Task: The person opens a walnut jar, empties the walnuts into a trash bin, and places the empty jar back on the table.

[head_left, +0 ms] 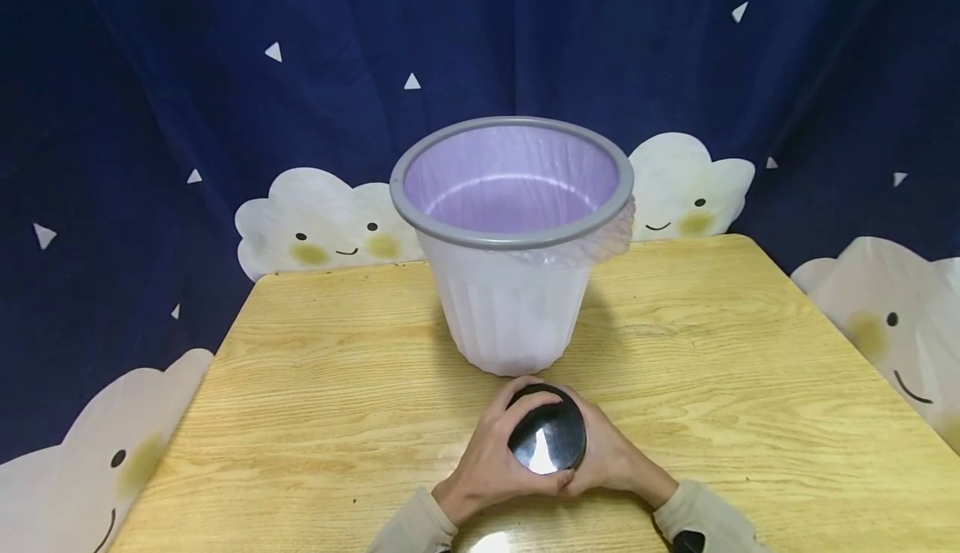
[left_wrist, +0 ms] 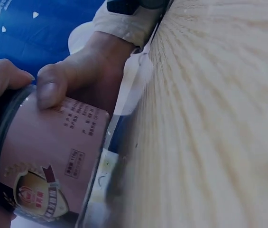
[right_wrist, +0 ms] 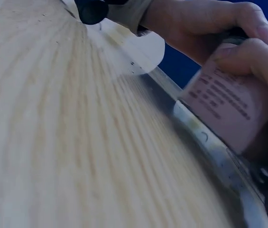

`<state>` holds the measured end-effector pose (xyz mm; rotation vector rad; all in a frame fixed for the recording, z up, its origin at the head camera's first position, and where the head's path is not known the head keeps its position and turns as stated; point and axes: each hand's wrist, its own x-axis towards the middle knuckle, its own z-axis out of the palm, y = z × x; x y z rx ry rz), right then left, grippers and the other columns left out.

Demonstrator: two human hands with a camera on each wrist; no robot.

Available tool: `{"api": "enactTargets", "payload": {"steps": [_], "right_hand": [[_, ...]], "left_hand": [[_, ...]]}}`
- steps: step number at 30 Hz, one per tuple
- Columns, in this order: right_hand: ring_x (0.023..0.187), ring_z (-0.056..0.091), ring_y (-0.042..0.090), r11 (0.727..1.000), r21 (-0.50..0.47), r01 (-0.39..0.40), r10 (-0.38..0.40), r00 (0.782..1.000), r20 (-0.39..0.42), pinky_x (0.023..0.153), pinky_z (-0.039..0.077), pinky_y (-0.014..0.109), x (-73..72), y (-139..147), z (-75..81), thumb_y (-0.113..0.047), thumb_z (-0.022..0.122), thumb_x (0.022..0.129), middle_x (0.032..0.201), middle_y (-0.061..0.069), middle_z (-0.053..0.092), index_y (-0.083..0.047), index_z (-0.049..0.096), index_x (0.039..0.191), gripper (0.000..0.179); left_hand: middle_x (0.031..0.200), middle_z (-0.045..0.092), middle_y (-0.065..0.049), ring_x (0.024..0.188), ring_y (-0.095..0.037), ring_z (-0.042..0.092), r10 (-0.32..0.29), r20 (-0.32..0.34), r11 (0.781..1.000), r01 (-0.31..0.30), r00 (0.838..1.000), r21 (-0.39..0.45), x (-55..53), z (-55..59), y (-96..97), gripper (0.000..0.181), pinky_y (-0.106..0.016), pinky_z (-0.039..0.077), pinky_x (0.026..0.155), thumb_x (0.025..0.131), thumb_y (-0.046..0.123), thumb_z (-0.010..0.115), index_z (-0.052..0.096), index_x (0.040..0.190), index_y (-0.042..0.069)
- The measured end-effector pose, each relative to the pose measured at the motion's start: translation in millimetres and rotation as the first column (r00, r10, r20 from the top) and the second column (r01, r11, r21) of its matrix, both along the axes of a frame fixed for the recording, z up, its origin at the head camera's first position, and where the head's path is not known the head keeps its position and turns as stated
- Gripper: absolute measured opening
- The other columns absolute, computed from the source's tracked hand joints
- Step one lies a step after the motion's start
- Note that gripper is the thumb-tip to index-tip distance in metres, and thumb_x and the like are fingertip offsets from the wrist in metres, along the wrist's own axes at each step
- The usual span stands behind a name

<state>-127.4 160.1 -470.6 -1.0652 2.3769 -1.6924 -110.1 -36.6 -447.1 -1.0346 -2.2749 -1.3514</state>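
A pink-labelled jar [left_wrist: 48, 147] with a shiny black lid [head_left: 551, 444] is between both hands, just in front of the bin. My left hand [head_left: 495, 449] curls round its left side, one finger lying across the top of the lid. From the right, my right hand [head_left: 603, 453] grips the jar's side. In the left wrist view, the right thumb lies on the pink label near the lid. Printed text on the jar [right_wrist: 228, 102] shows in the right wrist view. Its base is close to the table; whether they touch, I cannot tell.
Behind the hands stands a white ribbed bin [head_left: 510, 311] with a grey rim and a purplish liner, whose loose edge hangs over at the right. The wooden table [head_left: 322, 386] reaches back to a dark blue curtain [head_left: 337, 27] with white clouds and triangles.
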Motion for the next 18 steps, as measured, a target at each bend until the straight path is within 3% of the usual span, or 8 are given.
{"api": "enactTargets", "payload": {"steps": [6,13,18], "right_hand": [[0.113,0.055,0.017,0.998,-0.029,0.057,-0.058,0.997,-0.051,0.096,0.046,0.03,2.2,-3.5,5.1,-0.01,0.091,0.045,0.129,0.005,0.055,-0.013,0.042,0.14,0.107],[0.113,0.057,0.017,0.993,0.049,0.104,-0.097,0.985,-0.14,0.096,0.046,0.03,-0.2,-0.1,14.8,-0.017,0.092,0.042,0.13,0.001,0.056,-0.015,0.044,0.14,0.109],[0.115,0.055,0.016,0.976,0.143,0.163,-0.123,0.96,-0.253,0.096,0.047,0.034,-2.6,1.7,29.4,-0.024,0.091,0.037,0.131,-0.003,0.054,-0.017,0.045,0.14,0.113]], "left_hand": [[0.14,0.042,-0.003,0.123,-0.02,0.047,0.011,-0.027,1.0,-0.011,1.0,0.002,0.2,5.7,-1.2,0.071,-0.039,0.049,0.094,0.068,0.044,0.083,0.056,0.131,0.026],[0.142,0.04,-0.002,0.124,-0.018,0.046,-0.011,0.024,1.0,0.012,1.0,-0.019,0.1,10.5,-4.6,0.077,-0.038,0.047,0.097,0.069,0.041,0.084,0.051,0.138,0.027],[0.14,0.043,-0.009,0.125,-0.02,0.045,0.023,-0.065,0.996,-0.029,0.998,-0.089,-1.1,16.3,-9.7,0.084,-0.037,0.047,0.097,0.069,0.043,0.084,0.048,0.142,0.022]]}}
